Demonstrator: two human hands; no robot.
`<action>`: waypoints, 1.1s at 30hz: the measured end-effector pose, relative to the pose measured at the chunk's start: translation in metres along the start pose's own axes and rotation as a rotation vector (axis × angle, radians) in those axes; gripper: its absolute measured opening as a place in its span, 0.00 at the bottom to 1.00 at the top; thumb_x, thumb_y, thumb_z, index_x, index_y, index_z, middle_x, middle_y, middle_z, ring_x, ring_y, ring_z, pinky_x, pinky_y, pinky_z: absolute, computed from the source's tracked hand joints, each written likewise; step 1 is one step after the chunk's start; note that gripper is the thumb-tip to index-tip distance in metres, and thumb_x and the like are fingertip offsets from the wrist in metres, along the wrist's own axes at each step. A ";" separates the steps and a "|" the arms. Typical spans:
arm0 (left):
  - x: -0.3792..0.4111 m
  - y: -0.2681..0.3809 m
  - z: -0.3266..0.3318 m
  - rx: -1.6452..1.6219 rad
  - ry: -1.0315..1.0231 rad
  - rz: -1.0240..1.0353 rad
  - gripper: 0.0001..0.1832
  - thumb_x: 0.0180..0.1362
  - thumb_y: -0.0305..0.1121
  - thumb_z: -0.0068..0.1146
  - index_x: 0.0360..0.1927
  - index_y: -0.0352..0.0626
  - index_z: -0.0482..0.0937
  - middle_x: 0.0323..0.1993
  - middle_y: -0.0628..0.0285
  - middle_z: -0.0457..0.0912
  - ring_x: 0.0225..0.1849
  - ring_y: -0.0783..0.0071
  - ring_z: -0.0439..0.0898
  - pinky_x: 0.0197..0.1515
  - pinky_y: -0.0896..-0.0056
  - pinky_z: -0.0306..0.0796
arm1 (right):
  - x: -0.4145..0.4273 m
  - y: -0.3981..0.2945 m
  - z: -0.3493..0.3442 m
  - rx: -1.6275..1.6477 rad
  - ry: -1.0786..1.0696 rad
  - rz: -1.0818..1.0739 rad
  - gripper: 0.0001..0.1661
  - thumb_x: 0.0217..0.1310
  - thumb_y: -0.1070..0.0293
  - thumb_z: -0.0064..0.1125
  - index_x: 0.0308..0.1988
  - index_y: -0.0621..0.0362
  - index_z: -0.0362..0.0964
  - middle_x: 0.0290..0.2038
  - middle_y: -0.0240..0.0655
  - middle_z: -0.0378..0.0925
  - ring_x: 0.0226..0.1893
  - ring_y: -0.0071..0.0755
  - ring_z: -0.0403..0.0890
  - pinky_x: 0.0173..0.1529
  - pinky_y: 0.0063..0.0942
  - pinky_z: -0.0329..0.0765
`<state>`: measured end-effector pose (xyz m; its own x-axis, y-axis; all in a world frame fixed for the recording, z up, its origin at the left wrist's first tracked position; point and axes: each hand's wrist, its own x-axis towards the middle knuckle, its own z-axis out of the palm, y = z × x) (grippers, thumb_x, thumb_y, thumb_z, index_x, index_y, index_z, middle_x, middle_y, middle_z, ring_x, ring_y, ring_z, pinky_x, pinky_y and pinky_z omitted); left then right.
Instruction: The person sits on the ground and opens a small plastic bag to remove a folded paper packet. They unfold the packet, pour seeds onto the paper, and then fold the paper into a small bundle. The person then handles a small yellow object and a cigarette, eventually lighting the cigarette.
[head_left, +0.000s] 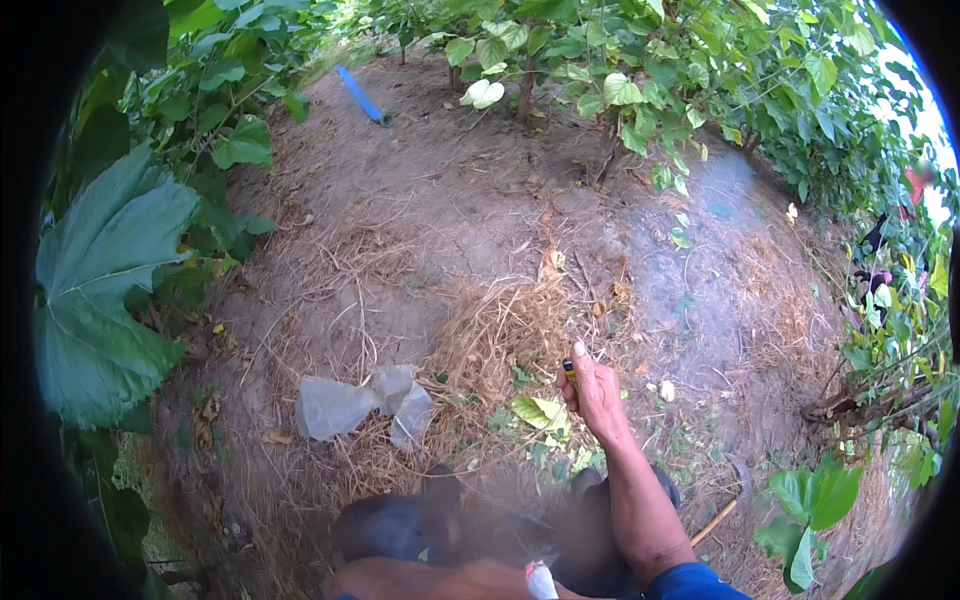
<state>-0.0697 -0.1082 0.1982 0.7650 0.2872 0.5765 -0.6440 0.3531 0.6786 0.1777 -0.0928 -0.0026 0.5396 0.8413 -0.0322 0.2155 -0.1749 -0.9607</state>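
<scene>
My right hand (594, 394) is closed on a small yellow-and-black object (570, 370), perhaps a lighter, with the thumb raised, above the edge of a heap of dry grass (499, 330). At the bottom edge, part of my left arm or hand (457, 579) crosses my lap; its fingers are not clearly visible. Beside it is a small white thing with a red end (540, 580), not clear whether held. A crumpled translucent plastic sheet (337, 409) lies left of the heap. A sickle (714, 521) with a wooden handle lies on the ground right of my forearm.
Leafy bushes (645, 52) stand ahead and at the right. A large leaf (105, 285) hangs close at the left. A blue pipe or hose (360, 94) lies farther off on the bare soil. Someone in red (916, 184) is partly visible at far right, behind foliage.
</scene>
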 end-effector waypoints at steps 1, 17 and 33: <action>0.000 -0.002 0.003 -0.039 0.012 -0.020 0.22 0.67 0.39 0.59 0.51 0.26 0.76 0.48 0.41 0.81 0.45 0.60 0.84 0.50 0.66 0.77 | -0.001 0.002 0.001 -0.023 -0.004 -0.018 0.43 0.74 0.34 0.38 0.27 0.62 0.76 0.16 0.28 0.69 0.17 0.21 0.70 0.23 0.23 0.66; 0.009 -0.038 -0.046 -0.028 0.481 -0.290 0.32 0.76 0.46 0.27 0.62 0.22 0.69 0.54 0.39 0.80 0.54 0.53 0.83 0.52 0.57 0.79 | -0.008 -0.008 0.023 -0.277 -0.175 -0.088 0.40 0.74 0.37 0.40 0.29 0.61 0.81 0.24 0.50 0.81 0.29 0.56 0.84 0.38 0.45 0.78; -0.123 -0.115 -0.233 1.433 0.364 -1.182 0.22 0.62 0.50 0.57 0.43 0.40 0.85 0.41 0.44 0.86 0.47 0.47 0.83 0.51 0.49 0.74 | -0.022 -0.024 0.012 -0.265 -0.173 -0.141 0.41 0.73 0.34 0.38 0.31 0.61 0.81 0.26 0.52 0.81 0.32 0.58 0.84 0.42 0.47 0.77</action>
<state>-0.0877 0.0237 -0.0570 0.6001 0.7010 -0.3854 0.7672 -0.3678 0.5255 0.1512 -0.1011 0.0180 0.3485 0.9369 0.0277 0.4942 -0.1585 -0.8548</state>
